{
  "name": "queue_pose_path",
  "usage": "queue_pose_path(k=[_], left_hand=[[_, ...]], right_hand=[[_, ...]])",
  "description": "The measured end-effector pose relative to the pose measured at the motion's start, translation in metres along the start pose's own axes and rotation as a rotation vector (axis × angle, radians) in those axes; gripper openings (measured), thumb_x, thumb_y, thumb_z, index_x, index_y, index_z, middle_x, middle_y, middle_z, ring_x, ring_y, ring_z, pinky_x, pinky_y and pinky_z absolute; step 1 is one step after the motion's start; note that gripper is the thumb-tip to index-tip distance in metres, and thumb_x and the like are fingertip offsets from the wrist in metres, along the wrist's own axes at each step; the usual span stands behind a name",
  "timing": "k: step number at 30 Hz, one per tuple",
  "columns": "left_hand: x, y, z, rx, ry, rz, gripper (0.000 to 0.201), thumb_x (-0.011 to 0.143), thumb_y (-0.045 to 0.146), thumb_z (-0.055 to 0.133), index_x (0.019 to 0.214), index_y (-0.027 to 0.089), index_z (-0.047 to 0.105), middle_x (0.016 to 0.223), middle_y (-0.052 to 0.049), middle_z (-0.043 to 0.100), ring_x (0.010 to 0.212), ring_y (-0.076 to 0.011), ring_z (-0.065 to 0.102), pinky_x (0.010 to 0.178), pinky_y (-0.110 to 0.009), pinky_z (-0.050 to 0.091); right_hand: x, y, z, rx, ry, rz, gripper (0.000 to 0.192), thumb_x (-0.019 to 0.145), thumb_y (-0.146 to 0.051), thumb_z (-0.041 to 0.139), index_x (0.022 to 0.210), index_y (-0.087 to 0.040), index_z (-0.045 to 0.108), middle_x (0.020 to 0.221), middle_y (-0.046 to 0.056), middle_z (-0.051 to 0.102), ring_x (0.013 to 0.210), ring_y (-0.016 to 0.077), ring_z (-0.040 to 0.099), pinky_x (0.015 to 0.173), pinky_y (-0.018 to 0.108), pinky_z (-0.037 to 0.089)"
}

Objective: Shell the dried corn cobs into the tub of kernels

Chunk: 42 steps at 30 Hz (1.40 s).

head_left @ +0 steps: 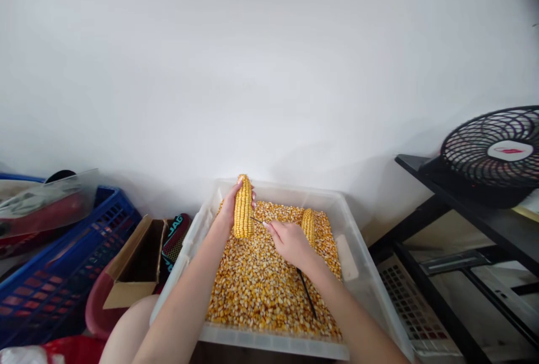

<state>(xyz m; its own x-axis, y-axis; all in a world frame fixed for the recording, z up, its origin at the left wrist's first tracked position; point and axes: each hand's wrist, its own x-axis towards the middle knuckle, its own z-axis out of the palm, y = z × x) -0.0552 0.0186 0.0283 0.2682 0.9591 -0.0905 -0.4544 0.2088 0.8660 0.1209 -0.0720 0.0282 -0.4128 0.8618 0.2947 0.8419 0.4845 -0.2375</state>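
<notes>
My left hand point(229, 206) grips a yellow corn cob point(243, 206) and holds it upright over a clear plastic bin point(362, 274). The bin is filled with loose corn kernels point(261, 285). My right hand point(290, 240) holds a thin dark pointed tool point(306, 294); its tip touches the lower part of the cob. A second corn cob point(308, 223) stands in the kernels just behind my right hand.
A blue plastic crate point(63, 263) and an open cardboard box point(135, 263) sit at the left. A black fan point(497, 150) rests on a black shelf point(463, 201) at the right. A white wall rises behind the bin.
</notes>
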Motion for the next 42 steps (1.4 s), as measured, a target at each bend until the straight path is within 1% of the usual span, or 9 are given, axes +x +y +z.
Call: queue_pose_path(k=[4,9,14,19,26,29,34,39,42], left_hand=[[-0.003,0.001,0.004,-0.007,0.000,-0.021,0.039,0.079,0.052,0.042,0.089,0.018,0.057,0.061,-0.004,0.055,0.050,-0.0145,0.051,0.050,-0.029,0.042],[-0.003,-0.001,0.004,-0.022,0.018,-0.020,0.039,0.080,0.051,0.043,0.095,0.019,0.057,0.061,-0.003,0.055,0.050,-0.0150,0.051,0.050,-0.029,0.041],[-0.003,-0.003,0.002,-0.045,-0.025,-0.007,0.036,0.081,0.046,0.043,0.094,0.016,0.057,0.063,-0.004,0.056,0.050,-0.0138,0.049,0.049,-0.028,0.039],[-0.005,0.000,0.003,-0.076,-0.071,-0.014,0.031,0.079,0.041,0.048,0.094,0.015,0.057,0.063,-0.004,0.057,0.051,-0.0148,0.051,0.049,-0.028,0.040],[-0.003,-0.004,0.005,0.026,-0.049,-0.091,0.027,0.079,0.041,0.049,0.083,0.015,0.059,0.061,-0.006,0.059,0.051,-0.0162,0.053,0.050,-0.029,0.041],[-0.004,-0.006,0.005,0.069,-0.092,-0.110,0.029,0.078,0.043,0.050,0.078,0.015,0.060,0.059,-0.006,0.059,0.051,-0.0160,0.054,0.048,-0.028,0.042],[-0.005,-0.008,0.007,0.143,-0.169,-0.085,0.035,0.077,0.047,0.050,0.067,0.015,0.059,0.054,-0.006,0.057,0.047,-0.0144,0.053,0.045,-0.025,0.041],[-0.007,-0.011,0.008,0.154,-0.140,-0.098,0.031,0.074,0.045,0.056,0.072,0.014,0.057,0.059,-0.006,0.059,0.048,-0.0146,0.054,0.047,-0.026,0.042],[-0.010,-0.012,0.009,0.210,-0.150,-0.115,0.029,0.072,0.044,0.060,0.080,0.017,0.056,0.062,-0.006,0.061,0.047,-0.0151,0.053,0.044,-0.027,0.041]], right_hand=[[0.000,-0.002,-0.001,0.028,-0.007,-0.004,0.036,0.094,-0.032,0.028,0.076,-0.018,0.056,0.068,0.002,0.064,0.062,0.0126,0.058,0.057,0.023,0.029],[0.000,-0.003,-0.005,0.025,0.007,0.022,0.035,0.093,-0.031,0.030,0.075,-0.018,0.057,0.067,0.002,0.064,0.061,0.0122,0.057,0.057,0.023,0.030],[0.000,-0.003,-0.005,0.007,0.009,0.029,0.036,0.093,-0.032,0.029,0.074,-0.019,0.057,0.067,0.002,0.064,0.060,0.0120,0.057,0.056,0.023,0.029],[0.000,-0.003,-0.004,-0.014,0.012,0.018,0.035,0.093,-0.032,0.031,0.075,-0.018,0.058,0.067,0.002,0.065,0.060,0.0121,0.058,0.056,0.023,0.030],[-0.002,-0.013,-0.009,-0.171,0.029,-0.003,0.038,0.093,-0.034,0.031,0.076,-0.015,0.060,0.068,0.008,0.065,0.062,0.0155,0.059,0.056,0.024,0.032],[-0.002,-0.018,-0.008,-0.214,0.025,-0.022,0.040,0.093,-0.034,0.030,0.075,-0.015,0.060,0.068,0.009,0.065,0.063,0.0165,0.060,0.057,0.024,0.034],[-0.004,-0.022,-0.003,-0.221,0.007,-0.029,0.041,0.093,-0.033,0.028,0.075,-0.015,0.060,0.067,0.011,0.065,0.062,0.0181,0.060,0.056,0.026,0.035],[-0.004,-0.023,-0.002,-0.242,-0.044,-0.031,0.041,0.093,-0.032,0.028,0.077,-0.014,0.061,0.068,0.011,0.065,0.061,0.0187,0.060,0.055,0.027,0.037],[-0.003,-0.019,0.000,-0.222,-0.080,-0.028,0.040,0.092,-0.031,0.030,0.076,-0.014,0.062,0.068,0.011,0.066,0.060,0.0181,0.061,0.056,0.026,0.037]])
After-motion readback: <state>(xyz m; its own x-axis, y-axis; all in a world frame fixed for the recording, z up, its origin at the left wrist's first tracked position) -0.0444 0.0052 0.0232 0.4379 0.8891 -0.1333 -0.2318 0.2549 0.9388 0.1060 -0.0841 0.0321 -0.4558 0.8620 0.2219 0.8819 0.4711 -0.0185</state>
